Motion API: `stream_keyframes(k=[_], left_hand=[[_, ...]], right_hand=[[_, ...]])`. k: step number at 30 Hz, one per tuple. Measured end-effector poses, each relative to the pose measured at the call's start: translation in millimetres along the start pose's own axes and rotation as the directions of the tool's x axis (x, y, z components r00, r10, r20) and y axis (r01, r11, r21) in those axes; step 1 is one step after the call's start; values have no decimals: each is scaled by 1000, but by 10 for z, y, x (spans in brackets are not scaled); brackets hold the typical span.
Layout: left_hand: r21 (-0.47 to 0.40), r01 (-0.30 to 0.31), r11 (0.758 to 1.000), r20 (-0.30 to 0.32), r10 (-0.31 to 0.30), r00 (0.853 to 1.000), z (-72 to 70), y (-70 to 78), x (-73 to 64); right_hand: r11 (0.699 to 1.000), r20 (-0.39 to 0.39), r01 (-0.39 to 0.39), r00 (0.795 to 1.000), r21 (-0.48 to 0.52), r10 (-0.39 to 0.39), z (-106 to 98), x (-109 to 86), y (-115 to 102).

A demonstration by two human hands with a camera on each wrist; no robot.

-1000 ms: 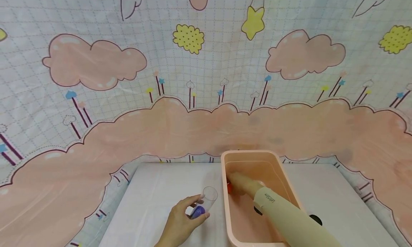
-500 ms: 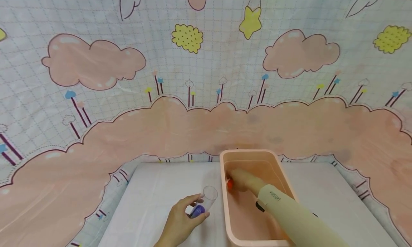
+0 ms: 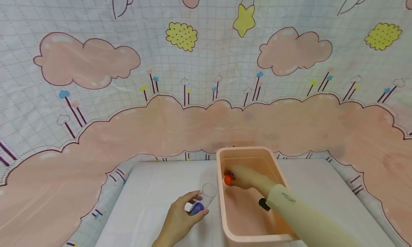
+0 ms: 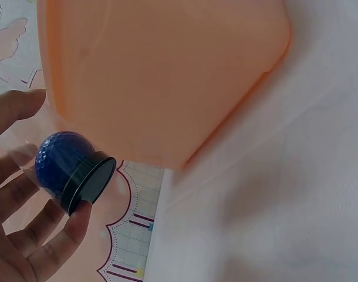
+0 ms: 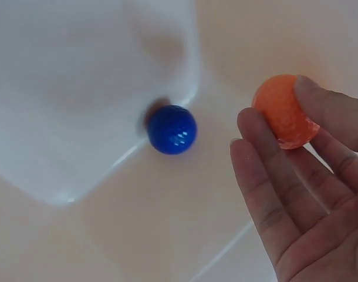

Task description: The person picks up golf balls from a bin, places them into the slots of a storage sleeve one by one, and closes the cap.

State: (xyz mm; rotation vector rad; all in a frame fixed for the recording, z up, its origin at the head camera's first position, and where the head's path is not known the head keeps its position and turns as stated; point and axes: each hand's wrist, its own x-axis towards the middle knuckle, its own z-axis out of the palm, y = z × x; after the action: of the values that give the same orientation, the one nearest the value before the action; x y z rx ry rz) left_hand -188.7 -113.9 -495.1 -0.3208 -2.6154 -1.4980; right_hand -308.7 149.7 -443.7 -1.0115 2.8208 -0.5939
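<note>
Left fingers (image 3: 186,197) are gripping a tube (image 3: 207,197) containing a purple ball (image 3: 197,207), right fingers (image 5: 257,188) an orange ball (image 5: 280,111). A blue ball (image 5: 172,130) is remaining loose.

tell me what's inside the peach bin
Inside the peach bin are a blue ball and an orange ball gripped by the right hand. Whatever the hand and sleeve cover can't be seen.
</note>
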Motion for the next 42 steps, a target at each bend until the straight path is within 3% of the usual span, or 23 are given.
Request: stream_keyframes(k=[9, 20, 34, 42], left_hand=[[18, 10, 1000, -2, -10, 1000, 5, 28, 23], [67, -14, 998, 14, 13, 1000, -15, 71, 38], [88, -58, 994, 31, 56, 998, -38, 117, 56], [116, -72, 991, 33, 69, 997, -49, 143, 45]], right_hand=[[998, -42, 46, 998, 50, -43, -212, -196, -119], [983, -92, 20, 996, 181, -4, -409, -502, -258], [965, -140, -8, 989, 264, 46, -469, -717, -557], [947, -163, 55, 987, 317, -3, -481, -728, -726]])
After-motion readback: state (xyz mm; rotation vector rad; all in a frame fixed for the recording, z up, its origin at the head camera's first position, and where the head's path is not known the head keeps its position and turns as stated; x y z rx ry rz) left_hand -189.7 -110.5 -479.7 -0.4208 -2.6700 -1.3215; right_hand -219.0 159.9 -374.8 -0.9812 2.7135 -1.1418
